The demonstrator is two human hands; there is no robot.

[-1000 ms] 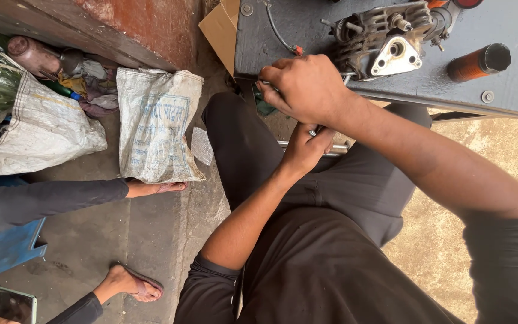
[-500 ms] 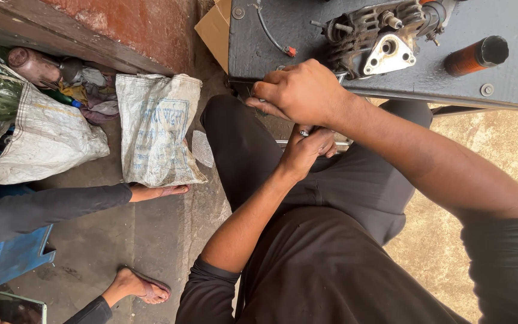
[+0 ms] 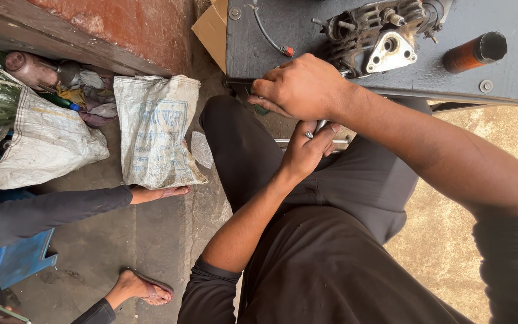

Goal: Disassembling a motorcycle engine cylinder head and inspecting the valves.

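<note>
Right hand [image 3: 301, 87] closed over green-handled tool [image 3: 261, 110] at front edge of dark workbench [image 3: 511, 78]. Left hand [image 3: 308, 147] below it, fingers wrapped round metal rod [image 3: 321, 126]. Engine part [image 3: 379, 30] on bench, near.

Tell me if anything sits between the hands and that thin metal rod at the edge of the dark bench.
Nothing visible does. The left hand is already closed around the thin shiny metal rod below the dark grey metal bench. The right hand rests just above at the bench edge, covering a small green part.
</note>
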